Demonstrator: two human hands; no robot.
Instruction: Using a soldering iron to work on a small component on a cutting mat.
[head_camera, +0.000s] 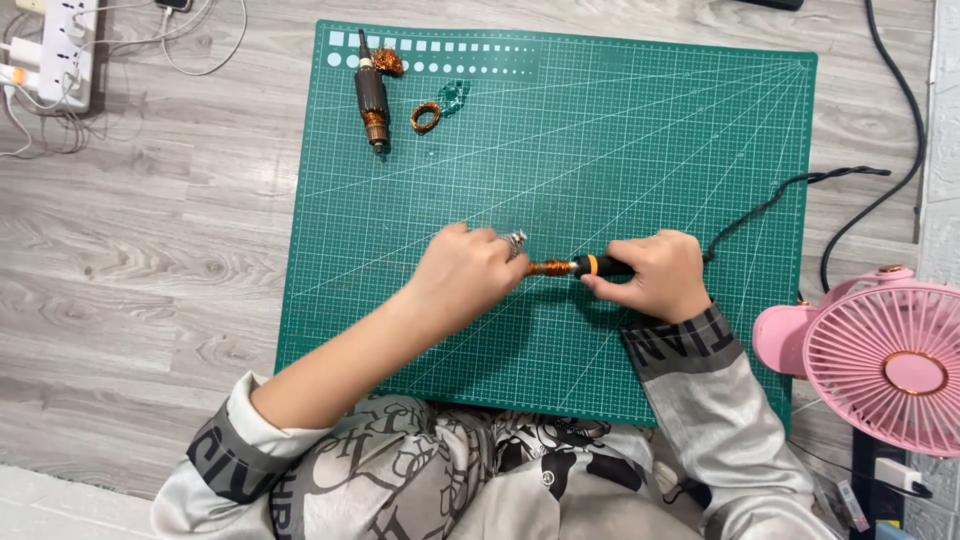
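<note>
My right hand (655, 275) grips the black and orange handle of a soldering iron (592, 266) lying across the middle of the green cutting mat (650, 130); its black cord (770, 205) trails off to the right. Copper wire (548, 268) is wound round the iron's shaft. My left hand (462, 275) closes over a small silvery metal part (517, 242) at the shaft's tip, most of which is hidden under the fingers.
A motor armature (372, 95) with copper windings, a loose copper coil (425, 117) and a clump of copper wire (389, 63) lie at the mat's top left. A pink desk fan (885, 350) stands at right. A power strip (62, 50) sits top left.
</note>
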